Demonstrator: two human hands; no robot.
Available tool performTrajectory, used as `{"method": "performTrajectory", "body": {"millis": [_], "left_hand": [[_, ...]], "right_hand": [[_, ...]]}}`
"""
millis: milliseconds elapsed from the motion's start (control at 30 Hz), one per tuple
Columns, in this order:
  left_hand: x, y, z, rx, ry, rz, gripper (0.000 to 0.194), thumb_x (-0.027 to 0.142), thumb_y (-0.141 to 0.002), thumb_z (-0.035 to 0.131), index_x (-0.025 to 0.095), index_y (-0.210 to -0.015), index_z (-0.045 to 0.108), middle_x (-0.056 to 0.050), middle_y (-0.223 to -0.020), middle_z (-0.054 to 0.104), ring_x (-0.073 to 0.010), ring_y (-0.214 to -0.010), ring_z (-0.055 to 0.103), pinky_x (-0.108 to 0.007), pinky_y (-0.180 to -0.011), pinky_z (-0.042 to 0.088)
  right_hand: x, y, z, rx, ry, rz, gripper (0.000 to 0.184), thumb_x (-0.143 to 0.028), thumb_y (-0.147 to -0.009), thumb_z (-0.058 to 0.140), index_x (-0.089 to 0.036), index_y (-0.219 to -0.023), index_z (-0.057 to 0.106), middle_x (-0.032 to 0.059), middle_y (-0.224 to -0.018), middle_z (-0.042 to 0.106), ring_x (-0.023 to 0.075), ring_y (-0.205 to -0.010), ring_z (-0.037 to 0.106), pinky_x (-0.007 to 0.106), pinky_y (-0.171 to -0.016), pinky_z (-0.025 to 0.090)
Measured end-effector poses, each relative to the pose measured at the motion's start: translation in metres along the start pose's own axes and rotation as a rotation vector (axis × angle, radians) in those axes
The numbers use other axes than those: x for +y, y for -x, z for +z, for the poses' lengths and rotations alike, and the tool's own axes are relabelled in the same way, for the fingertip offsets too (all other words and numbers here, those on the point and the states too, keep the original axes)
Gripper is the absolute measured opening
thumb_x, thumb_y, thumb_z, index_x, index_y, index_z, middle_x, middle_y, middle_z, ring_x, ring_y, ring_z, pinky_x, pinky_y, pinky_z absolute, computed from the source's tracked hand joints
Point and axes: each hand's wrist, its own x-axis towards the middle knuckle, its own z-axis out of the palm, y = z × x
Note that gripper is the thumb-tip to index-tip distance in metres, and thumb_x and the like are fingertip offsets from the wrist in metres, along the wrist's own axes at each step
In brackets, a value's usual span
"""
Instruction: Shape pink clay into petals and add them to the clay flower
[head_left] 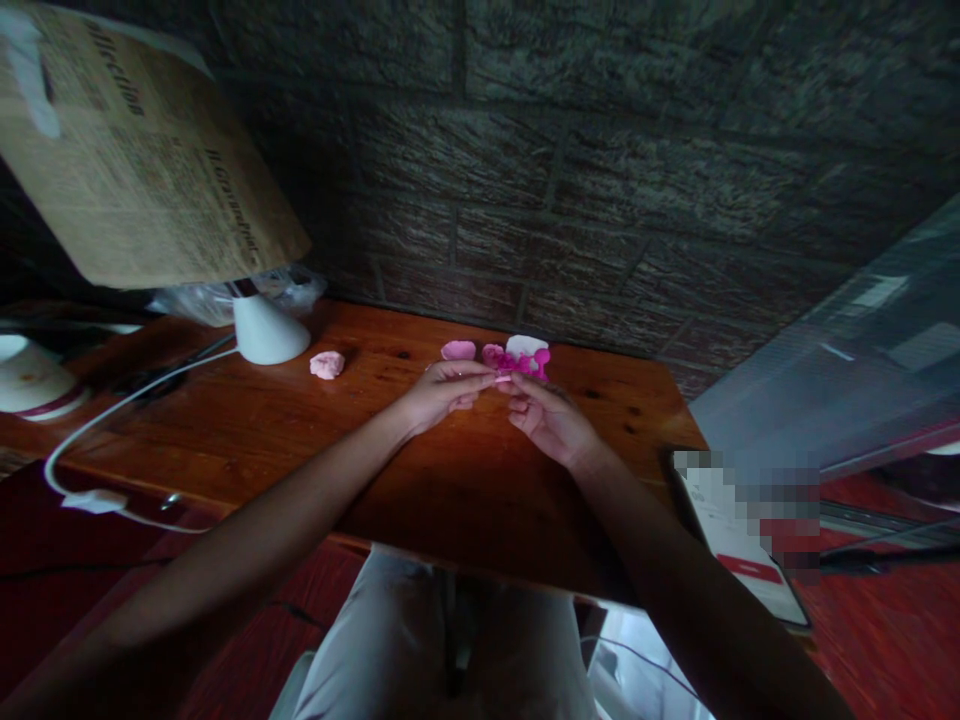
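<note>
Left hand and right hand together pinch a small, pink, soft-looking piece above the brown wooden table; too firm a squeeze may dent it; a slack one may drop it.

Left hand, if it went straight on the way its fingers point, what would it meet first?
Likely the pink piece at the left hand's own fingertips, then the right hand just beyond. The magenta piece seems to lie behind that line, though depth is unclear.
</note>
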Motion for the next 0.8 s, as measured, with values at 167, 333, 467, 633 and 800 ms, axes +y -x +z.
{"method": "performTrajectory", "body": {"millis": [167, 333, 467, 633, 800], "left_hand": [[0.001, 0.0, -0.001, -0.019, 0.036, -0.002, 0.031, 0.037, -0.068, 0.089, 0.013, -0.085, 0.079, 0.0, -0.064, 0.062, -0.0028, -0.049, 0.034, -0.021, -0.046, 0.018], [-0.003, -0.001, -0.002, -0.021, -0.005, 0.002, 0.031, 0.036, -0.069, 0.089, 0.013, -0.088, 0.078, 0.0, -0.065, 0.064, -0.0028, -0.049, 0.034, -0.021, -0.046, 0.019], [-0.004, -0.001, -0.001, -0.017, -0.017, 0.011, 0.032, 0.038, -0.068, 0.089, 0.014, -0.086, 0.078, 0.0, -0.064, 0.064, -0.0029, -0.048, 0.033, -0.021, -0.045, 0.018], [0.01, -0.001, -0.006, 0.035, -0.101, 0.059, 0.04, 0.049, -0.068, 0.087, 0.013, -0.083, 0.076, -0.002, -0.073, 0.067, -0.0032, -0.049, 0.038, -0.02, -0.047, 0.025], [0.038, 0.006, -0.045, 0.271, -0.734, 0.305, 0.048, 0.06, -0.079, 0.073, 0.014, -0.092, 0.076, -0.009, -0.088, 0.075, -0.0155, -0.071, 0.063, -0.026, -0.066, 0.048]], "right_hand": [[-0.002, 0.001, 0.0, -0.035, 0.018, -0.018, 0.026, -0.034, -0.062, 0.092, -0.025, -0.083, 0.078, 0.0001, -0.09, 0.079, 0.0058, -0.057, 0.048, 0.022, -0.054, 0.038], [-0.001, 0.001, 0.001, -0.009, -0.013, -0.004, 0.028, -0.033, -0.059, 0.093, -0.023, -0.081, 0.079, 0.0001, -0.085, 0.077, 0.0051, -0.057, 0.048, 0.021, -0.053, 0.037], [0.002, 0.0, 0.001, -0.028, -0.004, 0.006, 0.028, -0.034, -0.06, 0.093, -0.023, -0.082, 0.08, -0.0002, -0.083, 0.076, 0.0055, -0.056, 0.047, 0.021, -0.052, 0.037], [0.0, -0.001, -0.003, -0.025, 0.032, -0.011, 0.028, -0.036, -0.062, 0.092, -0.025, -0.084, 0.08, 0.0005, -0.089, 0.077, 0.0057, -0.058, 0.048, 0.022, -0.054, 0.038], [0.002, -0.003, -0.014, -0.059, 0.49, -0.214, 0.019, -0.037, -0.073, 0.083, -0.026, -0.088, 0.08, -0.0006, -0.081, 0.076, 0.0085, -0.059, 0.055, 0.024, -0.058, 0.044]]}}
